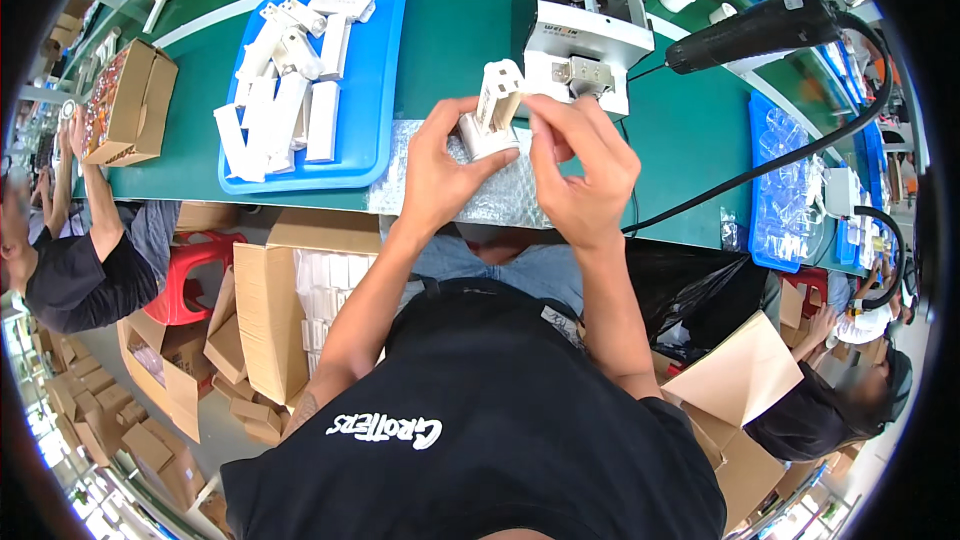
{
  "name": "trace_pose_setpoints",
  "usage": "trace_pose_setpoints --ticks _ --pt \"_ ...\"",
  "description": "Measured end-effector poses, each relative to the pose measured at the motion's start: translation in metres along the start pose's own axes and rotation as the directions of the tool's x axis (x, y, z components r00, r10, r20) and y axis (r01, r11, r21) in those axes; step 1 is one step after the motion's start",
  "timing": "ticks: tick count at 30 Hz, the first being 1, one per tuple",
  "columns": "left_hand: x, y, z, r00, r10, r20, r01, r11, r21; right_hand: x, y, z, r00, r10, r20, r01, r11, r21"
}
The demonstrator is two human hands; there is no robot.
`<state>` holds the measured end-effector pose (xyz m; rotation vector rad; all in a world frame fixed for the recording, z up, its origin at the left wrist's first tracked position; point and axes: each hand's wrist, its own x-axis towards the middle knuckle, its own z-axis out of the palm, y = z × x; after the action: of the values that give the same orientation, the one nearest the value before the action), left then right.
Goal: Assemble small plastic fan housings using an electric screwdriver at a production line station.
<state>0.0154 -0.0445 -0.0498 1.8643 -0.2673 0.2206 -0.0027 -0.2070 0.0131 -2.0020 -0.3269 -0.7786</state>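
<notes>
Green table (450,40) with a blue tray (394,80) on the left, a silver machine (588,38) ahead to the right, and open surface between the two. Over bubble wrap (512,198) by the front edge, in the curled grip of the left hand (440,165), a white plastic part (497,110), long axis pointing away from the body. Just to its right, the right hand (590,165), thumb and forefinger narrowed near the part's upper end, whether holding anything impossible to tell.
</notes>
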Motion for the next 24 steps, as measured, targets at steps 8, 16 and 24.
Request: trace_pose_setpoints --ticks 8,16,24 --pt "-0.002 0.003 0.003 1.000 0.016 0.020 -0.016 0.999 -0.039 0.005 0.014 0.010 0.982 -0.096 0.162 0.140 0.947 -0.288" --pt "-0.008 -0.015 -0.006 0.990 -0.063 0.127 0.094 0.963 -0.253 -0.013 0.022 -0.044 0.812 -0.119 0.572 0.136 0.991 0.014" --pt "-0.012 0.004 -0.003 0.989 0.009 0.148 -0.009 1.000 0.003 -0.002 0.037 -0.071 0.816 0.254 -0.519 -0.274 0.961 0.040"
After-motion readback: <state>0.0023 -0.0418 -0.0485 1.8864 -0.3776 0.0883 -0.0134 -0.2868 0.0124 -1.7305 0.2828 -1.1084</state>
